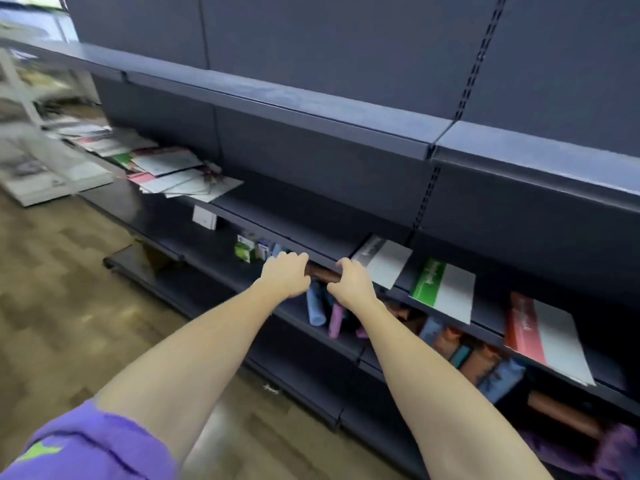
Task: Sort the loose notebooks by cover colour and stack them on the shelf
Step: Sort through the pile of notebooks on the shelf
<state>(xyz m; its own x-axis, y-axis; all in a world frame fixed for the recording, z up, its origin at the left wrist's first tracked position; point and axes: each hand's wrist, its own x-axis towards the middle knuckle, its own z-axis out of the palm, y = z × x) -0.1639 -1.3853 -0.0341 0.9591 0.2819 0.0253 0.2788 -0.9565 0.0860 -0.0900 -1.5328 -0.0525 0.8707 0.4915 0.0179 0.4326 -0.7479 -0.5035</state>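
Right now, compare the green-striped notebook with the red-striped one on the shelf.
The green-striped notebook has a green band; the red-striped notebook has a red one. The green one lies nearer both hands, the red one farther right. The red one looks larger in view. Both lie flat, overhanging the shelf edge.

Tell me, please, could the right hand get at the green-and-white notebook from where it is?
Probably yes: the green-and-white notebook lies uncovered on the shelf beside the right hand, though that hand now holds a brown item.

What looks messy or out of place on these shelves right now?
The notebook pile at the left end is fanned out crookedly, with corners jutting past the shelf edge. The green notebook and red notebook also overhang it, tilted.
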